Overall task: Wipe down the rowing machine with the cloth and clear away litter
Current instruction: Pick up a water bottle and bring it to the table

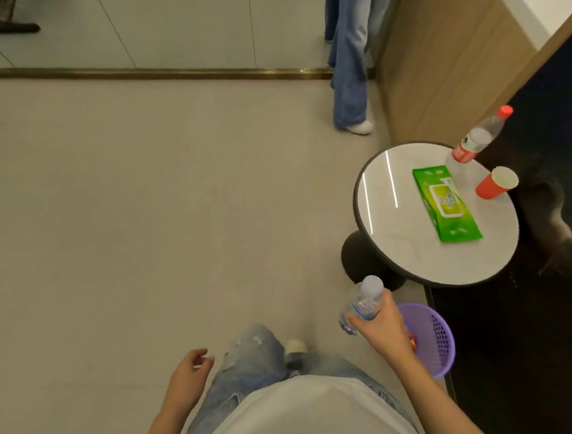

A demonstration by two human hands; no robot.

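My right hand (pixel 384 329) grips a clear plastic bottle (pixel 361 305) with a pale cap, held tilted just left of a purple perforated basket (pixel 434 342) on the floor. Something small and red lies inside the basket. My left hand (pixel 187 368) hangs loosely curled beside my leg and holds nothing. No cloth and no rowing machine are in sight.
A round white table (pixel 399 242) with a dark rim stands at the right, bearing a green wet-wipe pack (pixel 446 204), a red-capped water bottle (pixel 477 140) and a red paper cup (pixel 495 182). Another person's jeans legs (pixel 350 74) stand by the wooden wall. A black mat lies at right.
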